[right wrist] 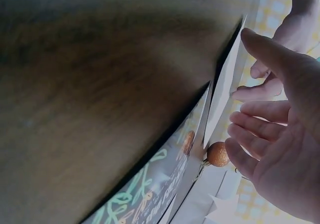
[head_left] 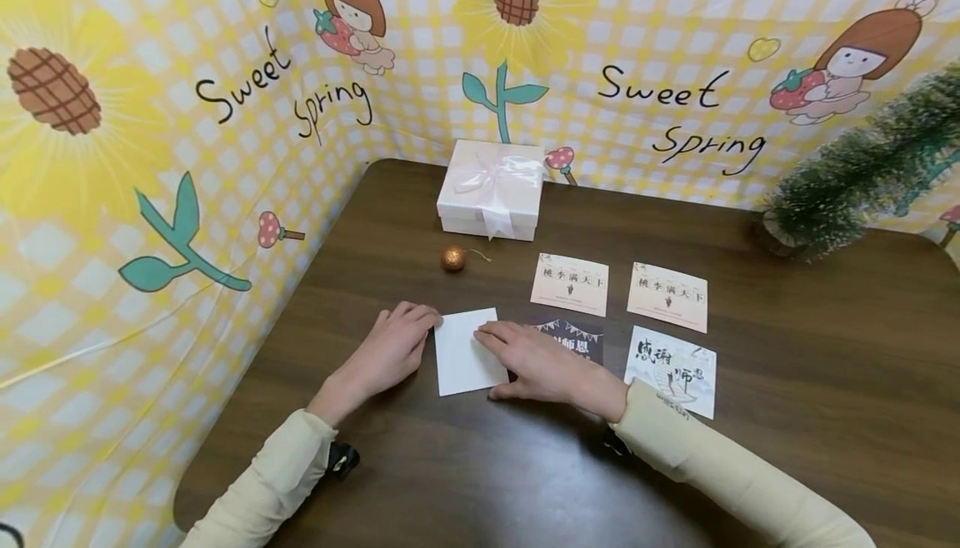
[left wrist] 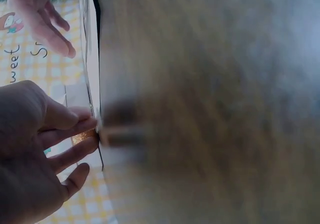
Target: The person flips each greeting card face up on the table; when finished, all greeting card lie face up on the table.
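A blank white square card (head_left: pixel 467 369) lies in front of me on the dark table. At its upper left corner my left hand (head_left: pixel 396 338) pinches the edge, and the left wrist view shows thumb and fingertips (left wrist: pixel 89 124) meeting there. My right hand (head_left: pixel 536 361) is over the card's right side, fingers loosely extended and holding nothing. Beneath the right hand, a dark card with bunting and white lettering (head_left: pixel 577 333) is partly hidden. Its colourful print (right wrist: pixel 145 199) shows in the right wrist view.
Two cream cards, the left (head_left: pixel 570 286) and the right (head_left: pixel 667 296), and a pale card with black brushwork (head_left: pixel 671 369) lie to the right. Behind are a copper ball ornament (head_left: pixel 453 259), a white ribboned gift box (head_left: pixel 487 215) and a small artificial tree (head_left: pixel 825 190). Patterned cloth (head_left: pixel 420 107) surrounds the table.
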Available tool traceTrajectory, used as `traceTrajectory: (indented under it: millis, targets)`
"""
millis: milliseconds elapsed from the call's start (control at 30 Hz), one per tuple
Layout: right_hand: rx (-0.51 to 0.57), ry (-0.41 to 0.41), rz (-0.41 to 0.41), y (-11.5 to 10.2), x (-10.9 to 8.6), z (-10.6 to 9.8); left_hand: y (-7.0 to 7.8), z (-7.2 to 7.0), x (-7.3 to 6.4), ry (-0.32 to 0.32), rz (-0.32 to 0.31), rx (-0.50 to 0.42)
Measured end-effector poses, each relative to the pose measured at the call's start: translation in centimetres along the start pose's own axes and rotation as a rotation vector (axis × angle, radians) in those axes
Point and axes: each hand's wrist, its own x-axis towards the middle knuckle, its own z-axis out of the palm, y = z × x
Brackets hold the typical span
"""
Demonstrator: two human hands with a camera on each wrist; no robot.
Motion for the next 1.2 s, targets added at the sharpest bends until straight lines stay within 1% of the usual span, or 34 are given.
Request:
traceTrajectory:
  millis: [133,267,467,600,733,867,933,1067,1133,1200]
  targets:
    - [-0.018,0.001,-0.013,-0.1,0.0,-0.1,0.1,-0.1,-0.1,-0.048,0.004,0.038]
    - [-0.056,-0.004,-0.022,-0.1,0.0,-0.2,0.1,-0.1,-0.1,-0.065,0.017,0.052]
    - [-0.113,-0.016,-0.043,-0.1,-0.2,-0.3,0.1,0.0,-0.2,-0.067,0.027,0.048]
    - [-0.141,0.015,-0.078,-0.1,-0.4,-0.3,0.0,0.0,-0.2,-0.051,0.036,0.049]
    - [-0.187,0.099,-0.148,0.1,-0.7,-0.3,-0.1,0.0,-0.3,-0.037,0.050,0.050]
    - [-0.268,0.230,-0.202,0.5,-0.9,-0.6,-0.2,0.0,-0.3,0.000,0.069,0.051]
    - [-0.277,0.307,-0.206,0.8,-0.9,-0.8,-0.2,0.1,-0.1,0.024,0.076,0.043]
    - [-0.255,0.447,-0.189,1.3,-0.6,-1.3,0.1,0.3,0.2,0.078,0.082,0.012]
    - [-0.257,0.493,-0.177,1.6,-0.5,-1.5,0.3,0.4,0.5,0.113,0.091,-0.003]
    - [-0.246,0.518,-0.162,1.8,-0.3,-1.7,0.4,0.4,0.8,0.154,0.103,-0.016]
